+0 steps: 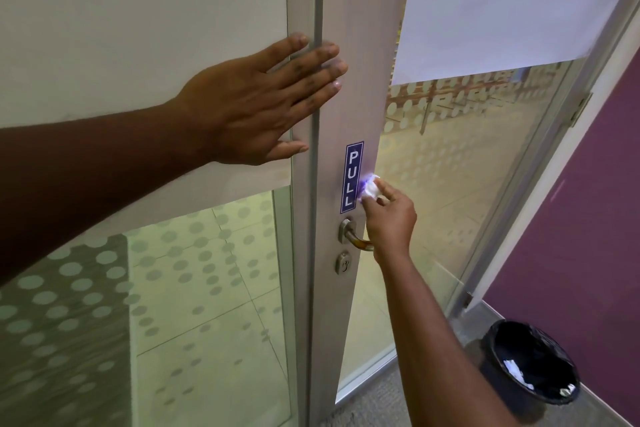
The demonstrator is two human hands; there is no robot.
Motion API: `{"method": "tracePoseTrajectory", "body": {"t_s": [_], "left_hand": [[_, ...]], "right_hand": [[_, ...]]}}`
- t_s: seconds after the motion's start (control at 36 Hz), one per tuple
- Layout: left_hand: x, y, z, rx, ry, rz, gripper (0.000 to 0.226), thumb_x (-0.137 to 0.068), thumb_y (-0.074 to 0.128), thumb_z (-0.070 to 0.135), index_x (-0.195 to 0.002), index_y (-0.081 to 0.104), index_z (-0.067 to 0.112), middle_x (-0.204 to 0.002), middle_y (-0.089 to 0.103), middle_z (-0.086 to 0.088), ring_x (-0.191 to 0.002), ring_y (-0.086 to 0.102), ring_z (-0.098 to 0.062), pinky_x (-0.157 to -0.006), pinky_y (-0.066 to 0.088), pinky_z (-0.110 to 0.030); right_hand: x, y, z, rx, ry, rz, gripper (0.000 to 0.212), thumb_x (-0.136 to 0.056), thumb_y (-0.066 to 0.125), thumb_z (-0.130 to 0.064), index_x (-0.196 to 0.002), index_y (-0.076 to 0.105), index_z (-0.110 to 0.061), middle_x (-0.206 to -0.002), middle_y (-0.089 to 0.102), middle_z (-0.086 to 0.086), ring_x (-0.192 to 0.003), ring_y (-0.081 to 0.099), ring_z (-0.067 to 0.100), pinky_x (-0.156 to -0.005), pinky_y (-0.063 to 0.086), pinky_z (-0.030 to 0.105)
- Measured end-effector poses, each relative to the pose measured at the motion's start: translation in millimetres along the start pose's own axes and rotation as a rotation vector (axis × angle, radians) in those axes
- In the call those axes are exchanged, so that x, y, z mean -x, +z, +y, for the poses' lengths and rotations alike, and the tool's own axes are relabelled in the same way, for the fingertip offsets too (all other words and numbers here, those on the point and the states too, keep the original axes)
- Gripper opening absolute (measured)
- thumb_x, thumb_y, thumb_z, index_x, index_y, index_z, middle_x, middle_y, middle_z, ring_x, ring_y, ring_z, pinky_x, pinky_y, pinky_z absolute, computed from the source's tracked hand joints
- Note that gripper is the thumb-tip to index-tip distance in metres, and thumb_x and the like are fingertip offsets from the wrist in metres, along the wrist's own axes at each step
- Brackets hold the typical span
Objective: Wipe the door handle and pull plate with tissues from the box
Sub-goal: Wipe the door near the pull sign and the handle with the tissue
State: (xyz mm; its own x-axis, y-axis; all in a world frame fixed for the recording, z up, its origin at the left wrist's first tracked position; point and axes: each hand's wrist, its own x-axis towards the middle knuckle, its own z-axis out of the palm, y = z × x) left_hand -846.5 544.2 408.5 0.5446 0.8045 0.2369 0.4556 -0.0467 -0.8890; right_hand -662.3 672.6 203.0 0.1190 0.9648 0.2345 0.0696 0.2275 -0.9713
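Note:
A blue vertical PULL plate (352, 177) is stuck on the white door stile, above a metal lever handle (353, 236) and a round lock cylinder (343, 263). My right hand (389, 218) is shut on a wadded white tissue (370, 188) and presses it against the right edge of the PULL plate. That hand covers the outer end of the handle. My left hand (256, 100) lies flat, fingers spread, across the door frame and stile higher up, holding nothing. The tissue box is out of view.
A black-lined waste bin (533, 367) with crumpled tissues inside stands on the grey carpet at the lower right. Frosted dotted glass panels flank the stile. A purple wall (571, 218) runs along the right side.

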Motion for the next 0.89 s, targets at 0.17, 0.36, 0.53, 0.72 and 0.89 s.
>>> {"method": "tracePoseTrajectory", "body": {"t_s": [0.17, 0.36, 0.53, 0.72, 0.89], "left_hand": [[0.3, -0.1, 0.0, -0.006, -0.001, 0.006, 0.086, -0.097, -0.018, 0.057, -0.159, -0.016, -0.003, -0.167, -0.014, -0.029, -0.157, -0.012, -0.043, -0.128, 0.007, -0.052], [0.0, -1.3, 0.4, -0.027, 0.002, -0.010, 0.086, -0.096, -0.020, 0.056, -0.159, -0.016, -0.003, -0.168, -0.013, -0.029, -0.157, -0.011, -0.042, -0.129, 0.006, -0.052], [0.3, -1.6, 1.5, -0.096, -0.003, -0.038, 0.089, -0.093, -0.026, 0.056, -0.158, -0.018, -0.003, -0.166, -0.016, -0.031, -0.156, -0.014, -0.044, -0.128, 0.005, -0.053], [0.8, -1.4, 2.0, -0.081, -0.005, -0.028, 0.087, -0.096, -0.020, 0.056, -0.160, -0.014, -0.003, -0.168, -0.010, -0.029, -0.157, -0.010, -0.043, -0.128, 0.006, -0.052], [0.4, 1.6, 1.4, -0.076, 0.003, 0.013, 0.087, -0.097, -0.018, 0.056, -0.161, -0.010, -0.002, -0.169, -0.006, -0.027, -0.158, -0.007, -0.042, -0.129, 0.007, -0.052]], "right_hand": [[5.4, 12.9, -0.6, 0.132, -0.128, 0.161, 0.026, -0.089, 0.073, -0.026, -0.112, 0.075, -0.016, -0.103, 0.075, -0.001, -0.076, 0.062, 0.000, -0.065, 0.048, 0.004], [4.2, 15.4, -8.1, 0.152, -0.125, 0.174, 0.021, -0.089, 0.072, -0.023, -0.108, 0.076, -0.014, -0.101, 0.075, 0.000, -0.088, 0.069, 0.013, -0.078, 0.061, 0.038], [-4.0, -0.6, -21.7, 0.087, -0.146, 0.101, 0.009, -0.086, 0.073, -0.030, -0.091, 0.077, -0.024, -0.076, 0.072, -0.014, -0.071, 0.066, 0.002, -0.074, 0.059, 0.035], [-20.4, -25.9, -34.2, -0.190, -0.054, -0.004, 0.019, -0.086, 0.073, -0.032, -0.083, 0.067, -0.014, -0.074, 0.066, -0.002, -0.065, 0.063, 0.006, -0.059, 0.058, 0.026], [-9.1, -24.0, -29.3, 0.160, -0.178, -0.038, 0.007, -0.083, 0.067, -0.027, -0.086, 0.065, -0.021, -0.079, 0.069, -0.007, -0.073, 0.068, 0.012, -0.071, 0.059, 0.036]]}}
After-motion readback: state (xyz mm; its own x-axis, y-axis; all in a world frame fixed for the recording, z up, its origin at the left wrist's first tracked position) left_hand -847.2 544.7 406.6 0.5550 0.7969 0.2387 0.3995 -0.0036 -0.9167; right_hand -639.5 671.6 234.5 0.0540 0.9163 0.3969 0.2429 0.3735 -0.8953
